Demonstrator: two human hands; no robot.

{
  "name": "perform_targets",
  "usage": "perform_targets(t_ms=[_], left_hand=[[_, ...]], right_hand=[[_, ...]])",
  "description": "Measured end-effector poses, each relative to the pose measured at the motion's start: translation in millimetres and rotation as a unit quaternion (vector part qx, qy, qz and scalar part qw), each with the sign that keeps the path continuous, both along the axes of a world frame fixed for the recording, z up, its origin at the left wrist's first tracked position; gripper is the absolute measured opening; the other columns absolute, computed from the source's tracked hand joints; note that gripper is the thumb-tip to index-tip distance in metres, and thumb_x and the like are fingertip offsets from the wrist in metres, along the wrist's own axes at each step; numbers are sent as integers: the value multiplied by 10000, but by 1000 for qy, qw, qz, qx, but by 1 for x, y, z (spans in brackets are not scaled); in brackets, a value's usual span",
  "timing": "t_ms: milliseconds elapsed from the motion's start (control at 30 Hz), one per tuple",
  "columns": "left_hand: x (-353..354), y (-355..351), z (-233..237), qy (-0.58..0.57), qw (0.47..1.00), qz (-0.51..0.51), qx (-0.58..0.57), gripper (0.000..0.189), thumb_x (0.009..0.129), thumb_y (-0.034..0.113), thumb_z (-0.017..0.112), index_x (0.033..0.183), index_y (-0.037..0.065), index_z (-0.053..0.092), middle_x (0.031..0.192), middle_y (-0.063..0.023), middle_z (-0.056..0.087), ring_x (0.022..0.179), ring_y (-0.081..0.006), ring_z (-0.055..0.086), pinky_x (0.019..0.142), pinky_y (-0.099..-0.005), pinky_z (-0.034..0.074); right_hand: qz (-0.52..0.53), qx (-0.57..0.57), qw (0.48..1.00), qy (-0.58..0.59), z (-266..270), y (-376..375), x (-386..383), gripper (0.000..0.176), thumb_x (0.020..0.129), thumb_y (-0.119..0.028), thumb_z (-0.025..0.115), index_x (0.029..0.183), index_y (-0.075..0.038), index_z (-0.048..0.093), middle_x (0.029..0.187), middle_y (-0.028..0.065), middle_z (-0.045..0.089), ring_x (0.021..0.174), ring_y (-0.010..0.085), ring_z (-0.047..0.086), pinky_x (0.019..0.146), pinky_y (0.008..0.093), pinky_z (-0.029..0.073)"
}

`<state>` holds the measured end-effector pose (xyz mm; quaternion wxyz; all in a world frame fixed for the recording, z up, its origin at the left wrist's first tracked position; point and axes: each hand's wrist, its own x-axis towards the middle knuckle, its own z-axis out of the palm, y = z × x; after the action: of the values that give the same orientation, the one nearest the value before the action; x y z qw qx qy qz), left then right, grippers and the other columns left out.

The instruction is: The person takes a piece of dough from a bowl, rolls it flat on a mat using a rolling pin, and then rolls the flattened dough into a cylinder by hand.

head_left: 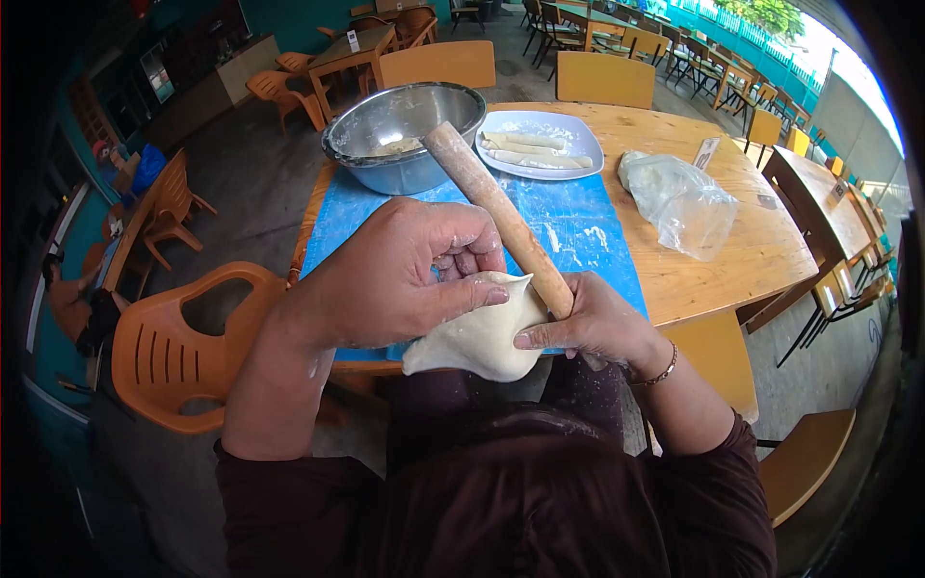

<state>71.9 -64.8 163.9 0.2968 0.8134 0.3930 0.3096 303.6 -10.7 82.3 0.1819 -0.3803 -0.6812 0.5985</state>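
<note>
Between my two hands hangs a thin, pale sheet of dough (487, 344), just above the table's near edge. My left hand (409, 265) pinches its upper edge between thumb and curled fingers. With its thumb pressed on the dough's right side, my right hand (588, 328) also grips the lower end of a wooden rolling pin (501, 214), which slants up and to the left. Flour dusts both hands. Behind them a steel mixing bowl (364, 171) holds some pale dough or flour. Next to it, a white plate (590, 149) carries several rolled dough pieces (530, 149).
A floured blue mat (583, 236) covers part of the wooden table (694, 289). On the right lies a clear plastic bag (679, 197) with whitish contents, near a small standing card (706, 152). An orange chair (183, 352) stands at the left. Other people sit at the far left.
</note>
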Motion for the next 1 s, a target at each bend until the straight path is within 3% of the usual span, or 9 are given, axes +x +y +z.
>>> perform_targets(t_ms=[200, 367, 467, 633, 733, 800, 833, 900, 1000], left_hand=[[2, 6, -11, -119, 986, 114, -39, 107, 915, 80, 677, 949, 20, 595, 819, -25, 631, 707, -32, 580, 573, -187, 476], [-5, 25, -34, -215, 956, 181, -88, 125, 952, 126, 636, 992, 30, 566, 871, -64, 659, 722, -72, 627, 568, -209, 519], [-4, 36, -56, -251, 937, 223, -95, 151, 967, 136, 614, 1020, 10, 551, 887, -95, 671, 729, -103, 653, 575, -233, 549], [-11, 68, -92, -288, 898, 299, -143, 199, 975, 138, 598, 1056, -33, 539, 878, -121, 677, 690, -135, 667, 541, -255, 551], [-29, 93, -128, -129, 916, 372, -73, 297, 952, 148, 623, 1139, -62, 526, 981, -179, 671, 815, -232, 686, 672, -364, 573], [-34, 90, -144, 117, 892, 399, 177, 454, 955, 230, 610, 1293, -44, 481, 1216, -247, 602, 1139, -363, 590, 991, -493, 465], [-32, 83, -141, 116, 892, 400, 177, 454, 955, 230, 610, 1293, -44, 481, 1216, -247, 602, 1139, -363, 590, 991, -493, 465], [-29, 64, -136, 240, 895, 360, 110, 610, 962, 326, 573, 1418, -35, 387, 1391, -302, 469, 1357, -441, 382, 1162, -557, 208], [-50, 44, -145, 314, 895, 317, -5, 696, 982, 420, 497, 1495, -5, 293, 1526, -305, 276, 1446, -460, 209, 1177, -591, 102]], right_hand=[[-84, 17, 996, -5, 12, 12, 14, 312, 764, -217, 842, 804, 2, 623, 552, 4, 534, 373, 66, 445, 317, 221, 305], [-108, 84, 989, 52, 43, 33, 18, 287, 760, -177, 841, 786, -8, 612, 569, 16, 544, 424, 74, 483, 363, 233, 356], [-125, 126, 983, -45, 72, 37, 9, 323, 736, -204, 871, 800, -28, 608, 558, 4, 535, 410, 77, 492, 354, 209, 371], [-109, 154, 977, -95, 26, 94, -17, 246, 771, -158, 799, 838, 18, 642, 630, 58, 589, 500, 127, 541, 457, 282, 436], [-113, 229, 959, -121, -21, 123, -31, 262, 774, -187, 772, 860, 41, 677, 697, 149, 669, 592, 235, 647, 566, 350, 507], [-159, 300, 927, -156, -37, 123, -31, 273, 793, -226, 728, 868, 35, 697, 802, 234, 691, 744, 346, 688, 703, 415, 527], [-159, 301, 927, -157, -38, 120, -28, 273, 793, -226, 728, 868, 35, 697, 802, 234, 691, 744, 346, 688, 703, 415, 527], [-184, 301, 923, -156, -33, 105, -16, 288, 817, -263, 698, 866, 21, 696, 840, 261, 679, 804, 402, 668, 742, 454, 517], [-144, 343, 889, -267, -10, 76, 7, 273, 835, -260, 673, 903, 3, 698, 840, 241, 687, 794, 407, 667, 737, 466, 517]])
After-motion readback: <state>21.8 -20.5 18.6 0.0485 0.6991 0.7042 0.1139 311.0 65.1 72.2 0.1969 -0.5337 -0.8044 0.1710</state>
